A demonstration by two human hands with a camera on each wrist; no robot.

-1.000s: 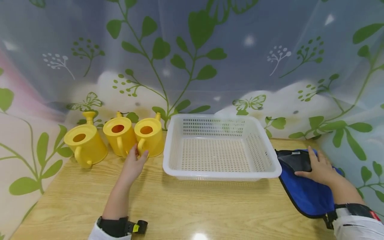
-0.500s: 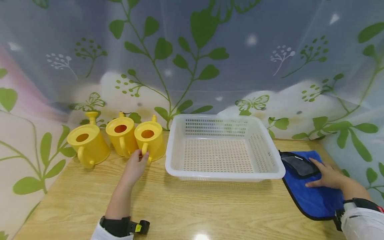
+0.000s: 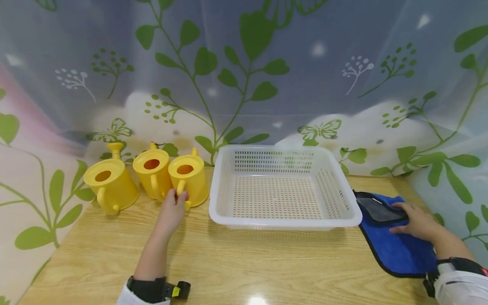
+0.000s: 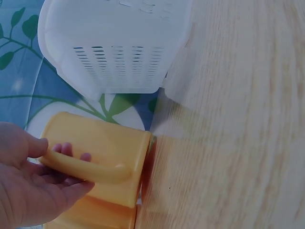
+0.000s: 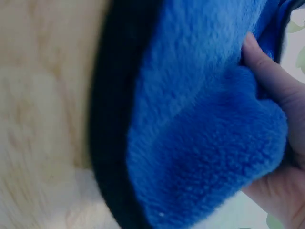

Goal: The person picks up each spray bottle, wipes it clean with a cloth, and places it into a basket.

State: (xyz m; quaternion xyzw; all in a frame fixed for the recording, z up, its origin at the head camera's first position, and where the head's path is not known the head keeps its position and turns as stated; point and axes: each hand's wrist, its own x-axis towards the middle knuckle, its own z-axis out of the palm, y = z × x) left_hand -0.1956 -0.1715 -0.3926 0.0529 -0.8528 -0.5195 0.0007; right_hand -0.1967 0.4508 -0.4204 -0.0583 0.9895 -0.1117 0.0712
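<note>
The watering can (image 3: pixel 197 186) is showing a smooth, plain yellow body, a round opening in its top, a spout poking up behind the rim and a thick curved handle (image 4: pixel 90 169), which I am gripping with my curled left fingers (image 4: pixel 77 192), holding the can upright at the back of the desk (image 3: pixel 248 258). Two matching cans (image 3: pixel 164 180) are standing to its left and a white slotted basket (image 3: pixel 286 222) is sitting just to its right. Beyond that, my right fingers (image 3: pixel 409 210) are pinching a plush blue cloth (image 3: pixel 404 252) edged in black.
</note>
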